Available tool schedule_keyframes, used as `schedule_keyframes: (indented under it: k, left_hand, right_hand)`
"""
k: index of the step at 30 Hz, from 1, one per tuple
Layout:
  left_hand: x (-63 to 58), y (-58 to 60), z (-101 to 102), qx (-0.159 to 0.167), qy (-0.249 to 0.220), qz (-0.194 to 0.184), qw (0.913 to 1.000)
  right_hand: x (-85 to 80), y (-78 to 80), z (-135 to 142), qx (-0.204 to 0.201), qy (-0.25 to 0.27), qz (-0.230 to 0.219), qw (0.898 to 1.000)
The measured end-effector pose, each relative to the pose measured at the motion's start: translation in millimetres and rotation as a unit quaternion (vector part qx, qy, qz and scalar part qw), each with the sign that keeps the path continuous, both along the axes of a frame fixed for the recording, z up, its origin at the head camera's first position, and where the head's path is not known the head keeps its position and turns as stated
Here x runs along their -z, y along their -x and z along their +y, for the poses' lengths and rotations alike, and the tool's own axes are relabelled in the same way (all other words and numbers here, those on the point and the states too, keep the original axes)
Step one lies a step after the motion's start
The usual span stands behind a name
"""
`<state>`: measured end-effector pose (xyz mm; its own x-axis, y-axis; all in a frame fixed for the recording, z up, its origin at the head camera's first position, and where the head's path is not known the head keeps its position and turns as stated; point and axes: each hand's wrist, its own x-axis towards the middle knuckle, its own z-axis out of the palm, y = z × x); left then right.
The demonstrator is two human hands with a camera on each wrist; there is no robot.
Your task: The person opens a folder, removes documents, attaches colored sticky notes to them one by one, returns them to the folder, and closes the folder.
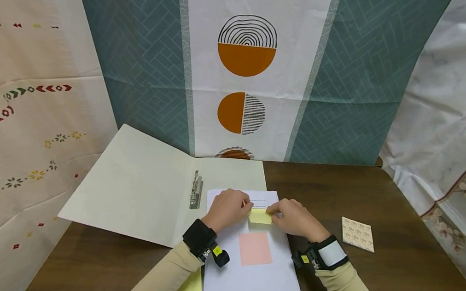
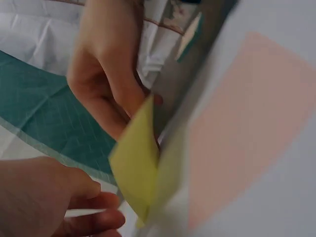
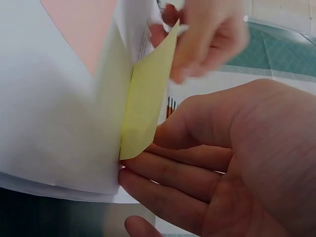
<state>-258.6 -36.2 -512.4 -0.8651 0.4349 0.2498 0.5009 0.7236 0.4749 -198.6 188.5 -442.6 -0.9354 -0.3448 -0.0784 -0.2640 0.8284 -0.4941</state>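
Observation:
A yellow sticky note (image 1: 260, 216) stands partly raised from white printed paper (image 1: 225, 289), above a pink sticky note (image 1: 255, 249). My right hand (image 1: 295, 218) pinches one end of the yellow note between thumb and fingers, as the right wrist view shows. At its other end is my left hand (image 1: 228, 208). In the left wrist view a small gap parts the left fingertips (image 2: 111, 217) from the note (image 2: 136, 163), and those fingers are loosely bent. The left hand is blurred in the right wrist view.
Beneath the paper lies an opened white binder (image 1: 132, 186) with a metal clip (image 1: 196, 191). A patterned square pad (image 1: 357, 234) sits to the right on the brown table (image 1: 401, 214). Yellow paper (image 1: 189, 285) shows under my left forearm. Printed cloths (image 1: 142, 56) hang behind.

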Motion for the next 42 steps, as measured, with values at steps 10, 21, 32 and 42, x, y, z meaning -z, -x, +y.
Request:
schedule_keyframes:
  k: [10, 21, 32, 42]
  left_hand:
    - [-44.1, -34.8, 10, 0.102, 0.054, -0.021, 0.9931]
    - [-42.0, -28.4, -1, 0.119, 0.098, -0.038, 0.9873]
    - [-61.3, -25.7, -21, 0.094, 0.088, -0.088, 0.9877]
    - [-52.0, -31.7, -7, 0.132, 0.121, -0.080, 0.9806]
  right_hand:
    - [-0.5, 0.6, -2, -0.007, -0.009, 0.006, 1.000]
    - [-1.7, -1.9, -2, 0.002, -0.012, 0.007, 1.000]
    - [-0.6, -3.6, -2, 0.009, -0.013, -0.005, 1.000]
    - [0.0, -1.3, 1, -0.004, -0.004, -0.006, 1.000]
